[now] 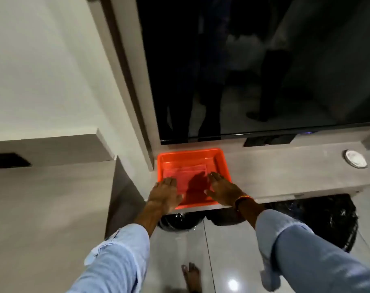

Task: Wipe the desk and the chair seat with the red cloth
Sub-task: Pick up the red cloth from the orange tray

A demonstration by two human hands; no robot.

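Note:
An orange-red plastic tray (pixel 221 160) sits at the left end of a grey desk (pixel 285 168), below a large dark screen. A flat red cloth (pixel 185 171) lies inside the tray. My left hand (pixel 165 192) hovers over the tray's near left corner, palm down, fingers together and holding nothing. My right hand (pixel 222 188) reaches over the tray's near right side, fingers stretched out flat, empty, with a red thread band at the wrist. The chair is not in view.
A large black TV screen (pixel 264 66) hangs above the desk. A round white disc (pixel 355 158) lies on the desk at right. Black bins (pixel 319 218) stand under the desk. A grey cabinet (pixel 48 208) fills the left. My bare foot (pixel 191 275) is on the glossy floor.

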